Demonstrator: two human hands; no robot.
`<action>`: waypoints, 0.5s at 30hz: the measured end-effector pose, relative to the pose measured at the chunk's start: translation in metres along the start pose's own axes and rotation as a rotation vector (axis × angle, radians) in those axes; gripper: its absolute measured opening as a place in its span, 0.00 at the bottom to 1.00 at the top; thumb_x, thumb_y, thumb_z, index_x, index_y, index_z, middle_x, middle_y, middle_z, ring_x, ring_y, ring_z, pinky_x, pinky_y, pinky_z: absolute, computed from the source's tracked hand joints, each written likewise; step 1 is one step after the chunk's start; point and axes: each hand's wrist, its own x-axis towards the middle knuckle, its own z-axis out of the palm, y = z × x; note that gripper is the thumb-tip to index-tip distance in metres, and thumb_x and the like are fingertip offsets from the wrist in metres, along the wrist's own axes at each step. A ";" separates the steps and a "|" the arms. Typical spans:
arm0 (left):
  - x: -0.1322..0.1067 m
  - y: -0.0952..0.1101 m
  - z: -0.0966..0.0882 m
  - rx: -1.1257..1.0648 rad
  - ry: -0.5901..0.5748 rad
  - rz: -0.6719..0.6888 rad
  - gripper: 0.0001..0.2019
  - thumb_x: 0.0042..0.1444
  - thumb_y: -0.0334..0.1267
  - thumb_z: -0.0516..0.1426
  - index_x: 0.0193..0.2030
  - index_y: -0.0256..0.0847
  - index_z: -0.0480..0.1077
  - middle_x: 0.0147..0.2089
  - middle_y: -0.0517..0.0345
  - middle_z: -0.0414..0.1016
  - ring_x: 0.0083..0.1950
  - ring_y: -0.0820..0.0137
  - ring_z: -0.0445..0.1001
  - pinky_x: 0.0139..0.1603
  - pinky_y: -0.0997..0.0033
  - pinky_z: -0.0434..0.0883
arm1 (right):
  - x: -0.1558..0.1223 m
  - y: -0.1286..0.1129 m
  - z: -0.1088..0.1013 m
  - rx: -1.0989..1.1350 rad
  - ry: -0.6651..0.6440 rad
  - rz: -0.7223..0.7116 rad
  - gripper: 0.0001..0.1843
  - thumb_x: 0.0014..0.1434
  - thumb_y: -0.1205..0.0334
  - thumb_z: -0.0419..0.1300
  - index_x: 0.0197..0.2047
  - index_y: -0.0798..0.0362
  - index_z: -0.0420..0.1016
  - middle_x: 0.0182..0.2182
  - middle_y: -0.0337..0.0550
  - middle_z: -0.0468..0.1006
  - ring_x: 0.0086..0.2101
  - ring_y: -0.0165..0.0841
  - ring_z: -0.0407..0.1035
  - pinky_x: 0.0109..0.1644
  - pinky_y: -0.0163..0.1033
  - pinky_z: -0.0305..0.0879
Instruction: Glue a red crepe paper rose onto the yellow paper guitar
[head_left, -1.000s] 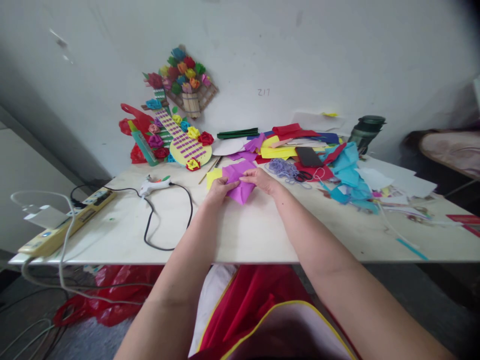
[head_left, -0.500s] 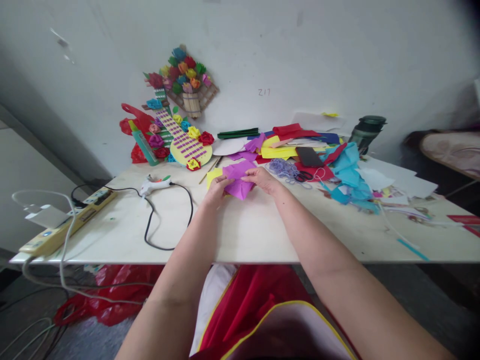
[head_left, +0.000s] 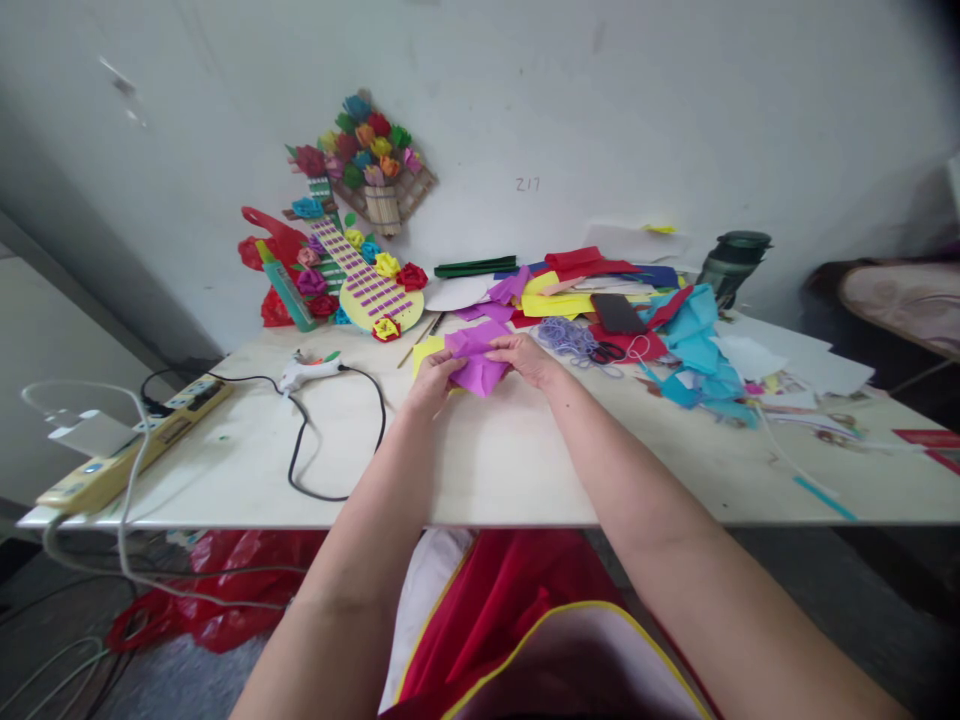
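A square of purple crepe paper (head_left: 480, 372) is held between my two hands above the middle of the table, its surface creased. My left hand (head_left: 433, 382) pinches its left edge with thumb and fingers. On the other side my right hand (head_left: 523, 358) is closed on the right edge, thumb on top. Behind my left hand lies a piece of yellow paper (head_left: 427, 348), partly covered by the purple one. A thin stick (head_left: 414, 346) rests on the table just beyond.
Left of my hands lie a white glue gun (head_left: 309, 371) with a black cord and a power strip (head_left: 139, 455). Paper-flower crafts (head_left: 382, 290) lean on the wall. At right are coloured papers (head_left: 559, 300), purple yarn (head_left: 564, 338), scissors (head_left: 607, 352) and a dark bottle (head_left: 733, 265).
Both hands stay almost in place on the purple paper. The paper's folds look slightly different, and my right fingers have shifted very slightly.
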 end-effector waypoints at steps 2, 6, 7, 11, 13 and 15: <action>0.001 -0.001 -0.001 -0.010 0.013 0.004 0.10 0.35 0.33 0.63 0.28 0.33 0.71 0.22 0.61 0.68 0.22 0.76 0.64 0.24 0.75 0.62 | 0.000 0.000 0.000 0.014 0.006 0.012 0.10 0.43 0.70 0.61 0.32 0.59 0.78 0.20 0.38 0.75 0.20 0.26 0.66 0.22 0.31 0.64; 0.003 0.000 -0.002 -0.016 0.032 0.015 0.09 0.36 0.32 0.60 0.28 0.34 0.72 0.21 0.61 0.66 0.22 0.77 0.61 0.23 0.75 0.62 | 0.001 0.000 -0.002 0.021 -0.007 0.014 0.12 0.44 0.71 0.59 0.34 0.59 0.80 0.22 0.40 0.77 0.20 0.26 0.65 0.21 0.32 0.64; 0.003 0.000 -0.002 -0.010 0.033 0.018 0.10 0.36 0.32 0.59 0.29 0.33 0.73 0.22 0.61 0.67 0.22 0.76 0.62 0.23 0.74 0.62 | 0.002 0.001 -0.003 0.021 -0.012 0.009 0.12 0.44 0.71 0.59 0.34 0.58 0.80 0.23 0.40 0.78 0.20 0.26 0.65 0.21 0.32 0.64; 0.002 0.001 -0.001 0.008 0.032 0.029 0.14 0.36 0.33 0.59 0.33 0.32 0.75 0.25 0.57 0.71 0.24 0.73 0.65 0.25 0.73 0.65 | 0.003 0.002 -0.004 0.021 -0.018 -0.019 0.13 0.43 0.70 0.59 0.34 0.57 0.81 0.25 0.42 0.79 0.21 0.26 0.66 0.22 0.32 0.65; 0.001 0.001 -0.001 -0.006 0.032 0.030 0.15 0.35 0.33 0.59 0.33 0.32 0.76 0.25 0.57 0.71 0.24 0.73 0.65 0.25 0.72 0.66 | 0.003 0.003 -0.004 0.026 -0.016 -0.026 0.14 0.42 0.70 0.59 0.34 0.58 0.81 0.26 0.43 0.79 0.20 0.26 0.65 0.22 0.32 0.64; 0.001 0.001 -0.001 -0.019 0.030 0.034 0.15 0.34 0.33 0.59 0.33 0.32 0.76 0.25 0.57 0.72 0.24 0.73 0.66 0.24 0.72 0.67 | 0.003 0.004 -0.003 0.035 -0.017 -0.033 0.14 0.42 0.70 0.59 0.33 0.58 0.81 0.27 0.44 0.80 0.20 0.26 0.66 0.22 0.33 0.65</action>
